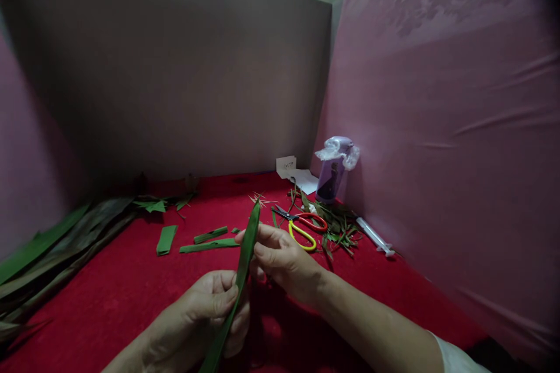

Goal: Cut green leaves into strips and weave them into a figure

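A long green leaf strip [247, 245] slants upward in front of me, its narrow tip pointing away and its lower end running out of the bottom of the view. My left hand [212, 309] is closed around the lower part, with the thumb flat on top of the leaf. Higher up, my right hand [284, 259] pinches the strip's right edge between thumb and fingers. Beyond the right hand lie scissors [306, 227] with one red and one yellow handle, their blades apart. Cut leaf pieces [166, 240] rest on the red cloth [131, 291] past the left hand.
Long leaves [65, 245] are heaped at the left. Leaf scraps [339, 224] and a syringe-like clear tube [375, 237] lie at the right. A purple container [331, 178] topped with plastic stands by the pink wall [437, 128]. Thin sticks [261, 200] and white paper [304, 180] are farther back.
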Tool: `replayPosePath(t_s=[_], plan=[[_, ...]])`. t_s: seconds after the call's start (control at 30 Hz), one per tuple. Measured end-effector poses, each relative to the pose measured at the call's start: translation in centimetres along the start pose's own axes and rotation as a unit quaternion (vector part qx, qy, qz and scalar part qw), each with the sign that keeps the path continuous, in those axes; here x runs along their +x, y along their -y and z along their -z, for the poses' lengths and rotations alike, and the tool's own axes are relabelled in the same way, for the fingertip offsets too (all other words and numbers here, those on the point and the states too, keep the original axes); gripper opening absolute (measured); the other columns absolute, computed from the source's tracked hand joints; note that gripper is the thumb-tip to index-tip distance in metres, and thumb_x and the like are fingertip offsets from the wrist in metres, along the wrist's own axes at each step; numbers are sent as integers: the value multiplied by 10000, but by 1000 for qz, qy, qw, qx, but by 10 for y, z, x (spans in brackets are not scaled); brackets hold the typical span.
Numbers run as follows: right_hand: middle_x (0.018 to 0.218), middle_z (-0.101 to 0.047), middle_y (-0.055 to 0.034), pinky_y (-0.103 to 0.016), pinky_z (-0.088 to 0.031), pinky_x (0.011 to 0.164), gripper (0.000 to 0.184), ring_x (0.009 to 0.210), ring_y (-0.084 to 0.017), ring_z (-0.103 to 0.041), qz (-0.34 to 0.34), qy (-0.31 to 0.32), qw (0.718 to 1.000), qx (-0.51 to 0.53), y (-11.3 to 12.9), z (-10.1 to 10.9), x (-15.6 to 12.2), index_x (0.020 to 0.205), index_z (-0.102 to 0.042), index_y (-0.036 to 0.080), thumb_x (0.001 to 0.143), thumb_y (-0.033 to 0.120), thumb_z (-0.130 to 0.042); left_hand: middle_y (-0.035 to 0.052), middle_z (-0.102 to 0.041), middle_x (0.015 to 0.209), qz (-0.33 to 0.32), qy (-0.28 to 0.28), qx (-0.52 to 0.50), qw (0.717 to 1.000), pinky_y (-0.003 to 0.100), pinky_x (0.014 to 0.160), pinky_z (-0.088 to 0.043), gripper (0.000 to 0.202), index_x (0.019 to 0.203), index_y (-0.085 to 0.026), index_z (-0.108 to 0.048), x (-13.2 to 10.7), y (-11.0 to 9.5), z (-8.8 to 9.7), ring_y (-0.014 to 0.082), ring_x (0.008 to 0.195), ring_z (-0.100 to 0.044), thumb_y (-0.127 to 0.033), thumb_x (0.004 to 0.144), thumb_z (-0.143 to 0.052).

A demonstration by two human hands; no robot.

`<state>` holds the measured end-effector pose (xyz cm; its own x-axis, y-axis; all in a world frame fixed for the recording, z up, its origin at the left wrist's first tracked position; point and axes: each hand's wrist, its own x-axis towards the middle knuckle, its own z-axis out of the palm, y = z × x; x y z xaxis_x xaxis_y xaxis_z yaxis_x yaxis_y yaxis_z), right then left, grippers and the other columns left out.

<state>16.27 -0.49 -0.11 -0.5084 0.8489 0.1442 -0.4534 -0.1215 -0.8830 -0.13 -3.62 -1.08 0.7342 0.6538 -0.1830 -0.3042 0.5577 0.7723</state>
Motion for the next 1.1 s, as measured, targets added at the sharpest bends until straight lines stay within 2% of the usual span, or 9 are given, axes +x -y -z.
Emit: replayPosePath(t_s=[0.07, 0.13, 0.27, 0.37, 0.5, 0.8, 1.0, 1.1], plan=[[679, -520, 32, -188, -348, 490, 331, 519, -64, -425, -2, 2, 1000, 4, -1, 0, 1, 878, -640, 169, 649, 380, -752, -11, -485, 505, 2, -6, 0, 1000, 208, 433, -279, 276, 635, -124, -572, 1, -1, -1, 61, 403, -375, -347, 717, -712], [710, -535, 28, -183, -345, 477, 328, 509, -57, -427, 7, -23, 1000, -7, -5, 1, 3, 865, -615, 168, 668, 396, -745, -15, -496, 493, -12, -32, 0, 999, 193, 427, -285, 253, 636, -127, -570, 1, -1, -1, 56, 397, -394, -314, 717, -719], [633, -513, 42, -173, -309, 427, 369, 456, -51, -402, 56, -127, 985, -102, -14, 3, 5, 787, -556, 166, 780, 533, -600, 7, -609, 525, -92, -167, 37, 981, 168, 430, -357, 206, 660, -127, -596, 3, -4, 1, 73, 422, -509, -246, 672, -765], [571, -500, 42, -179, -307, 422, 411, 447, -59, -407, 84, -135, 974, -161, -16, 1, 4, 714, -528, 160, 792, 563, -561, 0, -633, 525, -114, -234, 57, 964, 163, 423, -395, 223, 625, -134, -591, 4, -5, 0, 79, 419, -536, -240, 640, -787], [496, -459, 64, -187, -251, 394, 350, 399, -49, -344, 87, -142, 972, -168, -14, -3, 2, 636, -489, 171, 761, 461, -639, -25, -601, 476, -91, -239, 65, 965, 156, 394, -391, 229, 610, -138, -595, 3, -6, -4, 71, 389, -513, -252, 625, -793], [477, -437, 67, -175, -254, 384, 280, 396, -53, -344, 56, -152, 978, -135, -14, -3, 3, 626, -483, 178, 775, 385, -599, -34, -555, 484, -85, -231, 107, 963, 181, 407, -382, 264, 613, -148, -553, 2, -1, 3, 73, 395, -471, -301, 654, -763], [474, -447, 61, -175, -271, 391, 275, 400, -55, -356, 45, -141, 977, -151, -15, -4, 1, 606, -485, 173, 771, 364, -594, -11, -610, 610, -110, -207, 145, 961, 184, 489, -424, 200, 728, -149, -632, 3, -4, 4, 89, 515, -530, -299, 677, -753], [478, -464, 57, -181, -271, 385, 267, 391, -56, -365, 34, -128, 977, -165, -16, -7, -1, 617, -506, 171, 769, 371, -595, 6, -640, 644, -131, -220, 159, 954, 193, 546, -451, 172, 708, -151, -648, 2, -8, 1, 109, 579, -568, -309, 721, -716]])
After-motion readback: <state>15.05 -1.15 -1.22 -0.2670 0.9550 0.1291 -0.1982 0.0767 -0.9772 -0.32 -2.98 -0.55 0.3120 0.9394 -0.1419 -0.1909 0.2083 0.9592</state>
